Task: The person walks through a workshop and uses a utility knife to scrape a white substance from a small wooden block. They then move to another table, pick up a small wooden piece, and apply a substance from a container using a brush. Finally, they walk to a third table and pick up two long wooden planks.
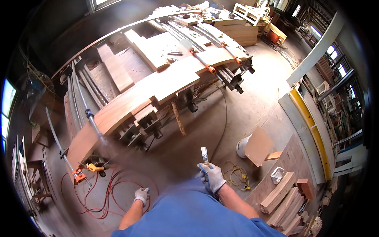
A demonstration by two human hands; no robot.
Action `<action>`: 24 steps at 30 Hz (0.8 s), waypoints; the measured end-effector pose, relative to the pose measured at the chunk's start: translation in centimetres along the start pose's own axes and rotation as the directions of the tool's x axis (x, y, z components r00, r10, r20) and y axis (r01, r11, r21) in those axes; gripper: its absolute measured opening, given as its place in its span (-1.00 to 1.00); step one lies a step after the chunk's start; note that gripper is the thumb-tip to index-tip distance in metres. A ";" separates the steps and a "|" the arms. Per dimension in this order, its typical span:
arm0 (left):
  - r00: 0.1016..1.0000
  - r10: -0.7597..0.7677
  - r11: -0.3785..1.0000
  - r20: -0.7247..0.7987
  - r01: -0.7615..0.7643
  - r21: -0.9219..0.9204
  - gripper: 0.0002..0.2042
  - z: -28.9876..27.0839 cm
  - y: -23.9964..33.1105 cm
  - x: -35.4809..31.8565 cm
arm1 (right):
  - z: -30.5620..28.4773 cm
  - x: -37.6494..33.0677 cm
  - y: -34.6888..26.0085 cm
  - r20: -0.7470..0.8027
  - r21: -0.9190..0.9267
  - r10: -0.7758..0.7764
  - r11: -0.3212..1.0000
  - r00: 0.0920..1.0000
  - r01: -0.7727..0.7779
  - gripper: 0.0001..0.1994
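Observation:
My right hand (213, 176), in a pale work glove with blue on the fingers, grips a putty knife. The flat, light metal blade of the putty knife (204, 153) points up from the fist, and its handle is mostly hidden by the fingers. Low on the left, my left hand (141, 195), also gloved, hangs with its fingers curled; whether anything is in it cannot be made out. Ahead of both hands, apart from them, lies a large curved wooden piece (138, 100) with bar clamps (203, 61) across it.
A red hose (106, 197) coils on the floor beside my left hand. To the right are a yellow cord (235, 175), a white bucket (242, 147) with a board (258, 146) against it, and stacked wood blocks (278, 193). A clamp's orange end (79, 175) juts out at left.

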State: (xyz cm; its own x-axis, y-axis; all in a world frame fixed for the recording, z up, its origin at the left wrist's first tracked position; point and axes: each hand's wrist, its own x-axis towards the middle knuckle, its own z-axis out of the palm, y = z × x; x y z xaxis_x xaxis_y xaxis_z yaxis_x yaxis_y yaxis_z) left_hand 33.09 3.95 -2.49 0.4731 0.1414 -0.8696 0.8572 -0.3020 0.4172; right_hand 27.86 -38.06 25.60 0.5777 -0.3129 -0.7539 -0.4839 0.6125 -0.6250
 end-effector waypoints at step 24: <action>0.512 0.732 0.447 0.449 -0.859 0.250 -0.65 37.4 38.5 -14.3 | -20.8 10.4 -17.3 -0.252 0.380 -0.073 0.910 0.965 0.168 -0.81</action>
State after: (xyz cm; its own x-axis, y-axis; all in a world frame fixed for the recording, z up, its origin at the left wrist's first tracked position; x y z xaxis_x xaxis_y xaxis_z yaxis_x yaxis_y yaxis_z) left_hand 51.69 -44.93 16.11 0.7784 -0.5721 -0.2583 -0.0740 -0.4922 0.8673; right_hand 28.57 -66.96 24.33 0.4268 -0.5299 -0.7328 -0.0931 0.7803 -0.6185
